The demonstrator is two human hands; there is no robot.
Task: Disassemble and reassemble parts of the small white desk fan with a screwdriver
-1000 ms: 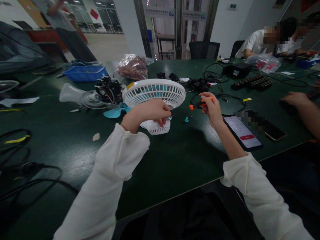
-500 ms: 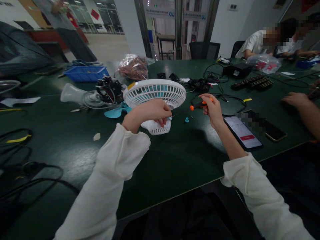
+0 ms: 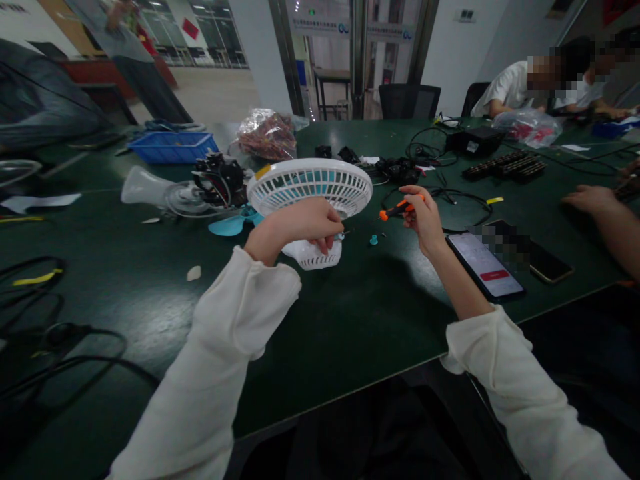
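Observation:
My right hand [image 3: 424, 217] is closed round an orange-and-black screwdriver [image 3: 397, 209], whose tip points left toward the fan. My left hand [image 3: 313, 227] pinches its fingertips together just below the fan's white grille [image 3: 310, 187]; a thin dark piece sticks out beside them, too small to name. The fan's white slotted housing [image 3: 320, 255] rests on the table under that hand, and blue blades show through the grille. A small blue cap [image 3: 374, 239] lies between my hands. Another blue fan blade [image 3: 226, 226] lies left of the grille.
Phones [image 3: 485, 264] lie right of my right arm, near a co-worker's hand [image 3: 593, 198]. Behind the fan are a blue basket [image 3: 173, 148], a plastic bag of reddish-brown parts [image 3: 267, 135] and a black motor assembly [image 3: 219, 180]. Black cables [image 3: 55, 333] spread on the left.
The screwdriver in my right hand has drawn back slightly, its tip now apart from my left fingertips. My left hand and the fan have stayed in place.

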